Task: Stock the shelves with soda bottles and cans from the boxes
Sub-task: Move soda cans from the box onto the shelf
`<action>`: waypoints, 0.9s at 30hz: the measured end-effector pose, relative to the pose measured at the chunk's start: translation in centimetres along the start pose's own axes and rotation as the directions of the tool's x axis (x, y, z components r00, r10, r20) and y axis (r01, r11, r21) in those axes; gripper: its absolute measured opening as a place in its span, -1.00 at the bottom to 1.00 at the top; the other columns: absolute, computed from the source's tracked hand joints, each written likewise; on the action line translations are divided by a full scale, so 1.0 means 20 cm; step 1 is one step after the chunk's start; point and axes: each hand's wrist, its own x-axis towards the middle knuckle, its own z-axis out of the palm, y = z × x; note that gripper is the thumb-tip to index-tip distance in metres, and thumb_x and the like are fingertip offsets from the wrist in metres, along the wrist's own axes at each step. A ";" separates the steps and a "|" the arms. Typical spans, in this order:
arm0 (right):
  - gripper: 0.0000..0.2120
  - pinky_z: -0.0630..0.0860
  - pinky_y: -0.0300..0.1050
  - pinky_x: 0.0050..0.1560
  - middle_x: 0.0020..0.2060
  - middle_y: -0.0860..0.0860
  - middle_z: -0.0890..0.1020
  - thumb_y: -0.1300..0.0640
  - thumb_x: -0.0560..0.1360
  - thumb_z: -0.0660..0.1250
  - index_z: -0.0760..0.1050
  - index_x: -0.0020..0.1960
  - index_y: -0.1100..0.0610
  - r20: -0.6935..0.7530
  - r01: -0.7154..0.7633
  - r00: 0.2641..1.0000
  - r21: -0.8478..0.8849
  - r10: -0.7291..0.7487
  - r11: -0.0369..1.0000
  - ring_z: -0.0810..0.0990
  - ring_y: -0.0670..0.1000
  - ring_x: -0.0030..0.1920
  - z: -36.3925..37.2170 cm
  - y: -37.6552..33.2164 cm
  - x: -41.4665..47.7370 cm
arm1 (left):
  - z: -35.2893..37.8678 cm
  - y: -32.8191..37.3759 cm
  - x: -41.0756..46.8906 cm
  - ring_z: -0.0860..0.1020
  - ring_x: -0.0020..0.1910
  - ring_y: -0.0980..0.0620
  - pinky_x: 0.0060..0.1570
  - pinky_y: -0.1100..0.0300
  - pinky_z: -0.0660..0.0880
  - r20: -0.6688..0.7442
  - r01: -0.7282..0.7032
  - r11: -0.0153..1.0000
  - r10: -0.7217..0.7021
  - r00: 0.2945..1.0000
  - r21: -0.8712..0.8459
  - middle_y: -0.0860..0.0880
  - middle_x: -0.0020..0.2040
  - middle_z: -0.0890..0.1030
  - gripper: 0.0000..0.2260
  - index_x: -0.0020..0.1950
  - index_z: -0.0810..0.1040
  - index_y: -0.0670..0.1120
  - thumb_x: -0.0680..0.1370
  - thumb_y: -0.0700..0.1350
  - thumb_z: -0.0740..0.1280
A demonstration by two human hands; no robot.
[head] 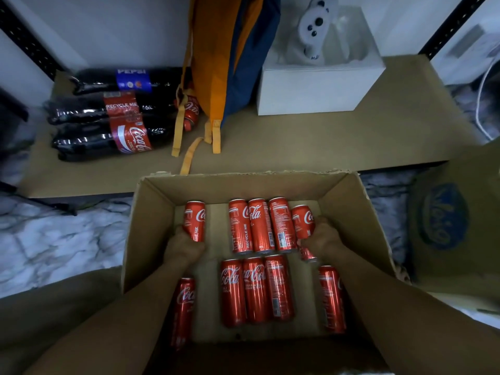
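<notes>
Left hand [184, 249] wrapped round the lower half of a slim red aluminium Coca-Cola can [195, 215]; right hand [326, 235] wrapped likewise round a second red can [302, 219], with the end of a third can [307, 255] peeking out just under that palm, held or merely lying there, impossible to tell. From the head view, both held cans low inside the open brown corrugated cardboard box [151, 212], near its far end, long axes pointing away towards the shelf. Straight ahead, beyond the box's ragged torn far rim: the matte brown fibreboard shelf [311, 142]. Probably a lift up over that rim, then forward along the cans' own axes; left hand nearer the dark glossy plastic soda bottles [108, 142] lying on their sides at the shelf's left, right hand nearer the bare board in front of the white rectangular carton [311, 87]. Between the two, an orange-and-blue fabric backpack [224, 63] with dangling straps, one more red can [190, 112] tucked behind them. Lying flat in the box besides: eight loose cans [257, 290], two rows of three and one at each near side, all smooth, rigid, shiny cylinders, likely slick to hold and apt to roll if laid down rather than stood upright.
</notes>
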 end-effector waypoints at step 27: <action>-0.18 0.54 -0.14 0.05 0.07 -0.17 0.56 0.08 0.35 0.64 0.33 0.51 -0.03 -0.441 0.652 0.749 0.356 -0.495 0.669 0.59 -0.12 0.06 -0.58 -0.45 -1.14 | -0.95 0.51 -1.23 0.51 0.04 0.26 -0.13 0.41 0.47 -0.051 -0.670 0.679 0.690 0.722 -0.300 0.23 0.10 0.46 -0.18 0.53 0.15 0.17 0.46 -0.21 0.55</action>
